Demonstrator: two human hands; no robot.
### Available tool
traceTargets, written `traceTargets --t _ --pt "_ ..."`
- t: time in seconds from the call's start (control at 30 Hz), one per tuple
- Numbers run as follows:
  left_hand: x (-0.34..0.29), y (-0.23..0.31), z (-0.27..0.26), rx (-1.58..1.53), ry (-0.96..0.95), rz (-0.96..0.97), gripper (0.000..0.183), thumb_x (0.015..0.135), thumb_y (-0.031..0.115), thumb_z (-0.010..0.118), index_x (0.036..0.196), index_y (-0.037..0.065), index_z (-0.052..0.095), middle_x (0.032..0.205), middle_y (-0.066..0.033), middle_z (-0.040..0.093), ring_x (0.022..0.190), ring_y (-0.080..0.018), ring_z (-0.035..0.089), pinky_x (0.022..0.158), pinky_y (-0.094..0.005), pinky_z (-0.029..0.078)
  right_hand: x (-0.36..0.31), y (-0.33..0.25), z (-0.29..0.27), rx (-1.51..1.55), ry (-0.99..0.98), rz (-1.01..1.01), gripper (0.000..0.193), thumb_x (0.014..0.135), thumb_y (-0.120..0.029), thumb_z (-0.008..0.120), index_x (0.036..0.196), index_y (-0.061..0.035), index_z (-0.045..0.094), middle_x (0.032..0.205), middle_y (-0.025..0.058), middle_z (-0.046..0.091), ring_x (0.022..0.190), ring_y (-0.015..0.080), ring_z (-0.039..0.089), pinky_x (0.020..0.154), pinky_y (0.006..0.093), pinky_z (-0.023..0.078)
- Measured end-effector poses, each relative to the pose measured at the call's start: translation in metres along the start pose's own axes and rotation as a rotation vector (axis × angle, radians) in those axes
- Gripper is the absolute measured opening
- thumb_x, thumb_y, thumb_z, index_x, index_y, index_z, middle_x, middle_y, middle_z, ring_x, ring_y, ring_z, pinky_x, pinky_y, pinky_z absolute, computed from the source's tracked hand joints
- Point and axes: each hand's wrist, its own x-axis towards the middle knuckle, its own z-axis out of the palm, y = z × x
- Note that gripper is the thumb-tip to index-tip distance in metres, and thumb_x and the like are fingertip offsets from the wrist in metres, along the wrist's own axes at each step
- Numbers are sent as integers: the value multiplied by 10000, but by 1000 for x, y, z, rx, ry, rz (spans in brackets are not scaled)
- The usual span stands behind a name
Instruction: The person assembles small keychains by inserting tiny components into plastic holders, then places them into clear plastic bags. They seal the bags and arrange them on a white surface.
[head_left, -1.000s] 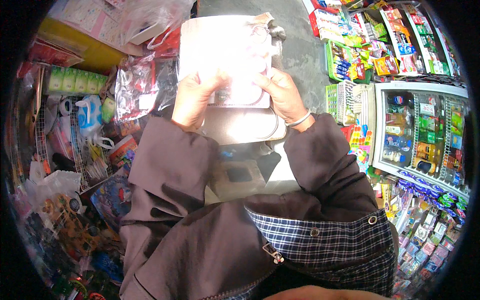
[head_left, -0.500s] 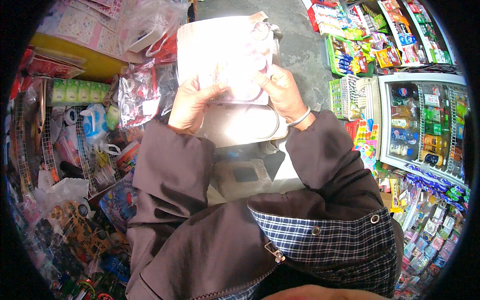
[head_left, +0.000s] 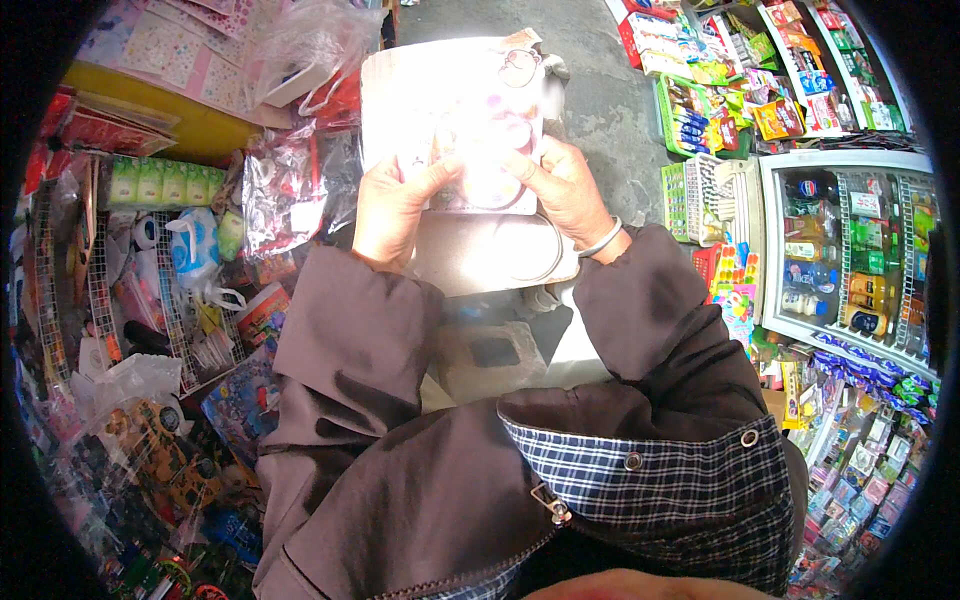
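Note:
A pale, flat rectangular packet (head_left: 455, 105), washed out by strong sunlight, has faint pink round pictures and a small cartoon figure at its far right corner. My left hand (head_left: 393, 208) grips its near left side, thumb pressed on top and fingers hidden underneath. On the near right side my right hand (head_left: 572, 196), with a light bracelet at the wrist, holds it the same way. Both thumbs point inward across the packet. Glare hides most of its print. Below it lies a cream surface (head_left: 462, 262) marked with a dark curved line.
Left of me, wire racks (head_left: 172, 290) and plastic-wrapped goods (head_left: 290, 190) crowd close. To the right stand a glass-fronted drinks cooler (head_left: 850, 250), a green basket (head_left: 680, 110) and snack shelves (head_left: 790, 60). Grey concrete floor (head_left: 610, 95) shows beyond my right hand.
The packet and my left hand have shifted slightly right and nearer. My right hand is almost where it was, and both hands keep their grip.

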Motion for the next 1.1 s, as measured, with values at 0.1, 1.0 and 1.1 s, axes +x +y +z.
traceTargets --t 0.1,1.0,1.1 --pt "-1 2 3 -7 22 59 401 797 46 739 1163 -12 587 1070 -46 643 945 -120 599 843 -275 468 0 1 0 42 -11 29 281 915 -158 629 1128 25 621 1023 29 657 916 80 585 798 250 483" --pt "-2 11 -4 -53 -70 -25 387 900 220 630 1215 9 551 1119 -63 636 984 -141 619 818 -312 507 2 1 -4 25 -35 -5 311 925 -167 623 1163 31 597 1067 34 642 935 82 576 824 250 464" --pt "0 11 -6 -132 -26 -55 439 948 320 532 1267 19 505 1166 -76 617 1017 -164 623 829 -334 523 1 -2 -4 97 -40 16 322 936 -176 611 1178 35 584 1082 38 635 947 90 579 845 254 458"
